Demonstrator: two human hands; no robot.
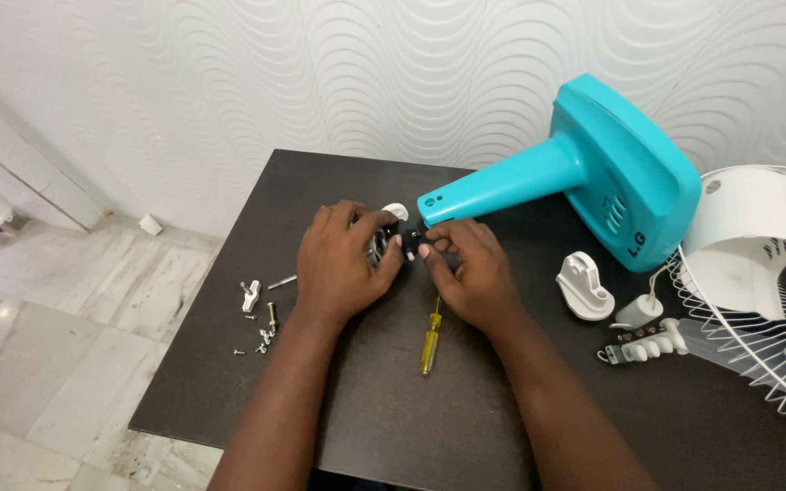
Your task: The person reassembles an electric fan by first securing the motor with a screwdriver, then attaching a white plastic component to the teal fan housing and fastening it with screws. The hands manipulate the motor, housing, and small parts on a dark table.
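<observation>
While screws (264, 338) and a screwdriver (430, 339) lie loose on the desk (393, 427), both hands, left (343, 259) and right (470, 273), pinch a small black part (408, 238) at the teal fan housing's (593, 177) stem, not yet joined.

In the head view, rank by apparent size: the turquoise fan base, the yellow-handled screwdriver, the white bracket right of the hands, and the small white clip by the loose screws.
1. turquoise fan base
2. yellow-handled screwdriver, long but thin
3. white bracket, close to the screwdriver overall, so unsure
4. small white clip

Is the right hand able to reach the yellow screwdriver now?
Probably yes: the screwdriver lies uncovered on the table, just beside the right hand, with nothing between them.
</observation>
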